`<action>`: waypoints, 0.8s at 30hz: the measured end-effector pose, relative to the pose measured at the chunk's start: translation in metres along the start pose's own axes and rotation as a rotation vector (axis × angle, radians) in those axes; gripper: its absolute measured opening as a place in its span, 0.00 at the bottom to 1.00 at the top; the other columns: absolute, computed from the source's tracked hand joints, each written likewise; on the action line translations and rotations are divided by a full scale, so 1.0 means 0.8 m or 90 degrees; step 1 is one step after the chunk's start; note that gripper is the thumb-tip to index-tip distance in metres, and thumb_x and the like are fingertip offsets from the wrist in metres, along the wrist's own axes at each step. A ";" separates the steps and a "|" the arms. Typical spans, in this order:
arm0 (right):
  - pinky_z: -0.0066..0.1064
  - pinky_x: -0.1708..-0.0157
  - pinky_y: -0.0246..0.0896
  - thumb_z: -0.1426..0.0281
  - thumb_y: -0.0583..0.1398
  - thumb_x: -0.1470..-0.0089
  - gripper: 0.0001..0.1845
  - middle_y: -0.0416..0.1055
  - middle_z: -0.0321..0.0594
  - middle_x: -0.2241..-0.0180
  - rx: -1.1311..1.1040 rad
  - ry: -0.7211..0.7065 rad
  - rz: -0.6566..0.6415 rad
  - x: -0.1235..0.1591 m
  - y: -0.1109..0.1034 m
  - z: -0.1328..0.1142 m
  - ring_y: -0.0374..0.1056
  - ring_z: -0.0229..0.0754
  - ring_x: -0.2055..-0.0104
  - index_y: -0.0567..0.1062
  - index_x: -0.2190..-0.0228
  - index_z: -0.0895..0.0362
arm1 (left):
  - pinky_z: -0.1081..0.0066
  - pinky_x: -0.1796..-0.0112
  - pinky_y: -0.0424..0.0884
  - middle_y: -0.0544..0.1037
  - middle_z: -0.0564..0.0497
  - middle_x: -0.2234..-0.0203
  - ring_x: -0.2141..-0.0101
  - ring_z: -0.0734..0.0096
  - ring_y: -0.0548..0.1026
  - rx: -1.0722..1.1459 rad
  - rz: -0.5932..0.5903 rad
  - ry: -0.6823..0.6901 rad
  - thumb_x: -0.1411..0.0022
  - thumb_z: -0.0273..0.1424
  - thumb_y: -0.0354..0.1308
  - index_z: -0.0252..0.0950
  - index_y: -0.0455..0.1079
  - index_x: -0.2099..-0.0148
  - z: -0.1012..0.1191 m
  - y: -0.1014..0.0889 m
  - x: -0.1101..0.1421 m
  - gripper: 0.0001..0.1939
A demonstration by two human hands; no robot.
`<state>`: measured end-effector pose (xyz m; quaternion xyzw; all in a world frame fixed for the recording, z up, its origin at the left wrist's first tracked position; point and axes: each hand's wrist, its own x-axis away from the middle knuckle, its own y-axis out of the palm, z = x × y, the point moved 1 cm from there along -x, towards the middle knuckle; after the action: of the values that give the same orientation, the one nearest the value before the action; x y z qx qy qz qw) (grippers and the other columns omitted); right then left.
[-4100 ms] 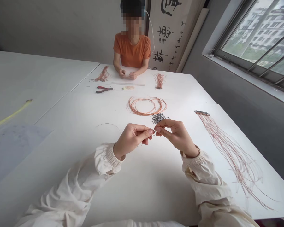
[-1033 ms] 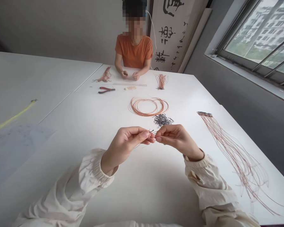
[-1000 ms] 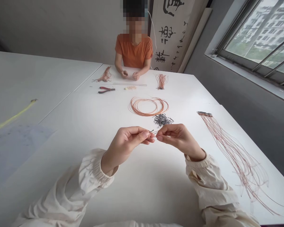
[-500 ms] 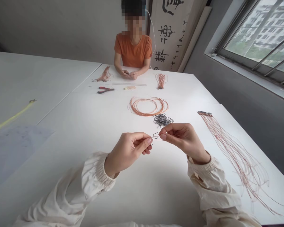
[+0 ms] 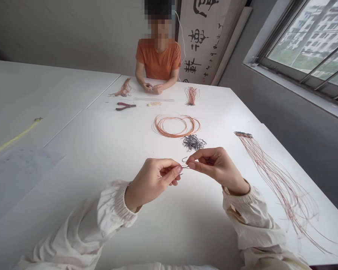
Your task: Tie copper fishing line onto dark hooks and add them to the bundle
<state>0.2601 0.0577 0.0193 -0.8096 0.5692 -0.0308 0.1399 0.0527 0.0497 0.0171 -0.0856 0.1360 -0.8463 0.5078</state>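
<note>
The left hand is clamping 1 small hook between thumb and finger, keeping it steady; the right hand is pinching, apparently, thin line beside it. The hook pile is lying just beyond, within easy reach.

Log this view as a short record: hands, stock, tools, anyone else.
left hand: pinching small dark hook
right hand: fingertips at the hook's other end, exact grip too small to tell
beyond hands: hook pile, then orange coil
right side: long bundle, dark pieces at far end
left side: yellow strand
far side: pliers, ruler, two short bundles
other person: orange top, seated opposite, hands together
</note>
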 end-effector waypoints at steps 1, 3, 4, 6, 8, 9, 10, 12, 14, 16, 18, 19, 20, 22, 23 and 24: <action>0.29 0.81 0.35 0.64 0.66 0.46 0.11 0.50 0.28 0.85 0.008 -0.001 -0.005 0.000 0.000 -0.001 0.41 0.31 0.80 0.80 0.69 0.60 | 0.76 0.70 0.75 0.76 0.51 0.75 0.74 0.75 0.75 -0.004 0.002 0.006 0.33 0.36 0.55 0.32 0.74 0.66 0.000 0.000 0.000 0.14; 0.29 0.81 0.34 0.65 0.66 0.46 0.10 0.48 0.27 0.85 0.027 -0.010 -0.013 0.000 0.001 -0.002 0.39 0.30 0.81 0.81 0.69 0.60 | 0.77 0.70 0.74 0.76 0.52 0.76 0.75 0.76 0.75 -0.011 0.010 0.018 0.34 0.35 0.56 0.32 0.74 0.67 0.002 0.000 0.000 0.14; 0.29 0.81 0.35 0.66 0.66 0.46 0.09 0.47 0.27 0.85 0.036 -0.017 -0.016 0.000 0.001 -0.003 0.39 0.30 0.81 0.81 0.69 0.60 | 0.77 0.71 0.74 0.76 0.52 0.76 0.75 0.76 0.75 -0.015 0.014 0.024 0.34 0.34 0.56 0.32 0.74 0.68 0.002 -0.001 0.001 0.13; 0.29 0.81 0.35 0.67 0.65 0.46 0.08 0.48 0.27 0.85 0.047 -0.028 -0.019 0.000 0.000 -0.005 0.39 0.30 0.81 0.81 0.69 0.60 | 0.77 0.72 0.74 0.76 0.51 0.76 0.75 0.76 0.74 -0.020 0.020 0.029 0.34 0.33 0.56 0.31 0.75 0.68 0.003 -0.002 0.001 0.13; 0.28 0.81 0.36 0.67 0.65 0.46 0.08 0.48 0.27 0.85 0.056 -0.034 -0.028 0.001 -0.001 -0.006 0.40 0.30 0.81 0.81 0.68 0.60 | 0.78 0.72 0.74 0.76 0.51 0.76 0.76 0.76 0.74 -0.021 0.022 0.028 0.35 0.32 0.56 0.31 0.76 0.68 0.003 -0.003 0.001 0.13; 0.28 0.81 0.36 0.67 0.65 0.46 0.08 0.48 0.27 0.84 0.061 -0.034 -0.033 0.002 -0.001 -0.007 0.40 0.30 0.81 0.81 0.67 0.59 | 0.78 0.72 0.74 0.76 0.51 0.76 0.76 0.77 0.74 -0.020 0.021 0.026 0.35 0.32 0.56 0.31 0.76 0.68 0.003 -0.003 0.002 0.13; 0.28 0.81 0.36 0.67 0.66 0.46 0.08 0.48 0.27 0.84 0.067 -0.035 -0.035 0.003 -0.001 -0.007 0.40 0.30 0.81 0.82 0.66 0.59 | 0.78 0.73 0.74 0.76 0.51 0.76 0.76 0.77 0.74 -0.018 0.021 0.023 0.35 0.32 0.56 0.31 0.76 0.68 0.003 -0.003 0.002 0.12; 0.28 0.82 0.36 0.67 0.66 0.47 0.08 0.49 0.27 0.84 0.076 -0.040 -0.034 0.004 0.000 -0.006 0.40 0.30 0.81 0.82 0.66 0.58 | 0.79 0.73 0.74 0.76 0.51 0.76 0.77 0.77 0.74 -0.009 0.019 0.016 0.36 0.31 0.57 0.31 0.76 0.69 0.004 -0.004 0.002 0.12; 0.27 0.82 0.36 0.67 0.66 0.46 0.08 0.53 0.28 0.84 0.080 -0.050 -0.027 0.005 0.001 -0.004 0.40 0.30 0.81 0.82 0.67 0.58 | 0.79 0.74 0.74 0.77 0.51 0.76 0.77 0.77 0.74 0.002 0.015 0.011 0.36 0.31 0.57 0.31 0.77 0.69 0.005 -0.004 0.001 0.12; 0.27 0.82 0.38 0.66 0.65 0.46 0.09 0.58 0.30 0.84 0.085 -0.061 -0.025 0.005 0.002 -0.003 0.41 0.30 0.81 0.82 0.67 0.59 | 0.79 0.74 0.74 0.77 0.50 0.76 0.77 0.76 0.75 0.009 0.008 0.007 0.36 0.32 0.58 0.30 0.77 0.69 0.007 -0.005 0.001 0.12; 0.27 0.82 0.39 0.66 0.65 0.45 0.09 0.60 0.32 0.83 0.094 -0.068 -0.028 0.006 0.002 -0.002 0.42 0.30 0.81 0.83 0.66 0.59 | 0.78 0.74 0.74 0.76 0.50 0.76 0.76 0.76 0.75 0.013 0.000 0.005 0.36 0.32 0.58 0.30 0.77 0.68 0.008 -0.005 0.002 0.12; 0.27 0.82 0.39 0.66 0.65 0.45 0.09 0.61 0.32 0.83 0.101 -0.072 -0.030 0.007 0.002 -0.003 0.42 0.30 0.81 0.83 0.66 0.59 | 0.78 0.74 0.75 0.76 0.50 0.76 0.76 0.75 0.75 0.015 -0.003 0.004 0.37 0.32 0.58 0.30 0.78 0.68 0.008 -0.006 0.002 0.12; 0.27 0.82 0.40 0.67 0.65 0.45 0.09 0.61 0.32 0.83 0.109 -0.076 -0.031 0.007 0.002 -0.003 0.43 0.30 0.81 0.83 0.66 0.59 | 0.78 0.74 0.75 0.76 0.50 0.76 0.76 0.75 0.75 0.018 -0.006 0.004 0.37 0.32 0.58 0.30 0.78 0.68 0.008 -0.006 0.002 0.12; 0.26 0.82 0.40 0.68 0.64 0.45 0.07 0.59 0.31 0.84 0.124 -0.093 -0.034 0.007 0.003 -0.004 0.43 0.30 0.82 0.82 0.67 0.59 | 0.78 0.74 0.75 0.76 0.50 0.76 0.76 0.75 0.75 0.022 -0.016 0.005 0.36 0.32 0.58 0.30 0.77 0.68 0.009 -0.006 0.002 0.12; 0.26 0.82 0.40 0.69 0.64 0.45 0.07 0.57 0.30 0.84 0.131 -0.104 -0.034 0.008 0.003 -0.004 0.42 0.30 0.82 0.82 0.67 0.59 | 0.77 0.74 0.74 0.76 0.50 0.76 0.76 0.75 0.75 0.022 -0.021 0.006 0.36 0.32 0.58 0.30 0.77 0.68 0.010 -0.007 0.002 0.12; 0.26 0.82 0.41 0.70 0.64 0.44 0.06 0.55 0.28 0.85 0.136 -0.116 -0.035 0.008 0.003 -0.005 0.42 0.29 0.82 0.81 0.67 0.59 | 0.77 0.73 0.74 0.76 0.50 0.76 0.76 0.75 0.75 0.024 -0.027 0.008 0.36 0.32 0.58 0.30 0.77 0.68 0.010 -0.007 0.001 0.12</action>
<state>0.2595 0.0505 0.0218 -0.8047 0.5256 -0.0216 0.2752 0.0496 0.0501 0.0264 -0.0740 0.1215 -0.8598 0.4904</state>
